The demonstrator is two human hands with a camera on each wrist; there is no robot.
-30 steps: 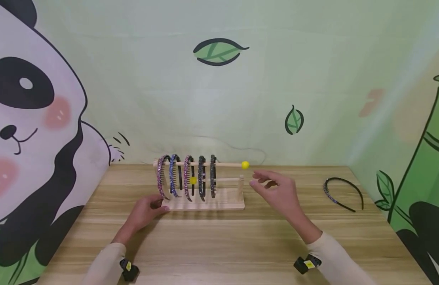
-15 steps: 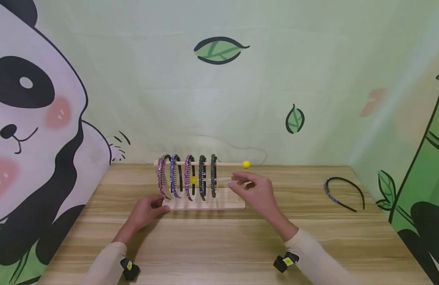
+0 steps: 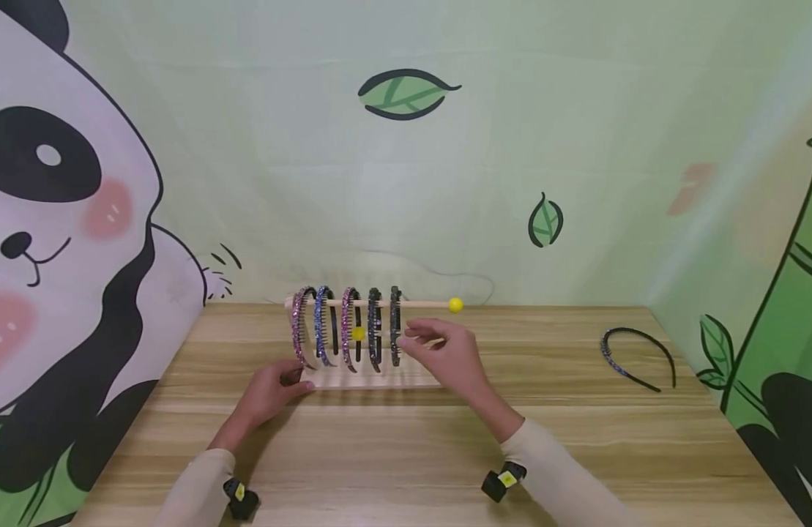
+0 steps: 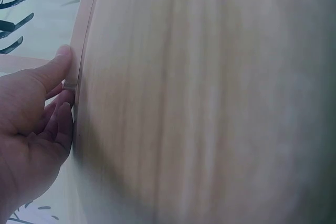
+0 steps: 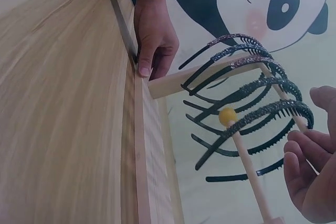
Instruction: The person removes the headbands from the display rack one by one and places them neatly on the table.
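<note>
A wooden headband stand [image 3: 379,380] sits on the table, its rods tipped with yellow balls [image 3: 455,304]. Several glittery toothed headbands hang along its upper rod: a pink one [image 3: 298,329], a blue one [image 3: 318,326], another pink one [image 3: 345,329] and dark ones. My left hand [image 3: 272,390] pinches the left end of the base; in the left wrist view the thumb [image 4: 59,64] lies on its edge. My right hand [image 3: 449,356] is beside the rightmost dark headband [image 3: 395,322], thumb and fingers apart. Whether a fingertip touches that headband, I cannot tell.
A black headband with a blue glittery section [image 3: 613,360] lies on the right of the wooden table [image 3: 353,454]. Behind the table hangs a pale green backdrop [image 3: 280,183] with a panda and leaves. A thin cord [image 3: 445,274] shows low in front of it.
My right hand has moved left, from beyond the stand's right end to the rightmost dark headband. The left hand stays on the base, and the headbands have not visibly moved.
</note>
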